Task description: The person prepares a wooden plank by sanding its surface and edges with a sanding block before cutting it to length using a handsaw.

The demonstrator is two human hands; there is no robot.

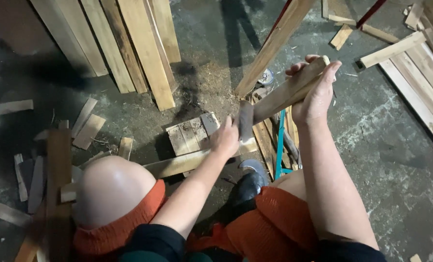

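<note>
**Seated worker gripping a wooden stick over a littered workshop floor**

Dark concrete floor (pixel 381 145) is spreading under everything, dusted with sawdust and scattered with offcuts. Long planks (pixel 129 43) are leaning together at the top left, their upper ends cut off by the frame, and more boards (pixel 420 82) are lying along the right edge, also running out of view. A small slatted wooden panel (pixel 192 133) is lying flat near the middle, with a longer batten (pixel 177 164) lying at its near edge.

The person is sitting with knees apart, wearing orange shorts (pixel 270 218); a dark shoe (pixel 248 187) is showing between the legs, partly hidden by the left forearm.

The right hand (pixel 316 92) is wrapping closed around the upper end of a wooden stick (pixel 284 94), which is slanting down to the left. The left hand (pixel 225 138) is curling shut around a dark, flat object (pixel 245 121) pressed against the stick's lower end; motion blur is making that object hard to identify, and the fingers are hidden behind it.

A blue metal frame (pixel 279 145) is lying beneath the stick among narrow wood strips, mostly covered by the right arm. At the lower left, blurred wood pieces (pixel 56 170) are standing close to the camera, too soft to make out clearly.
</note>
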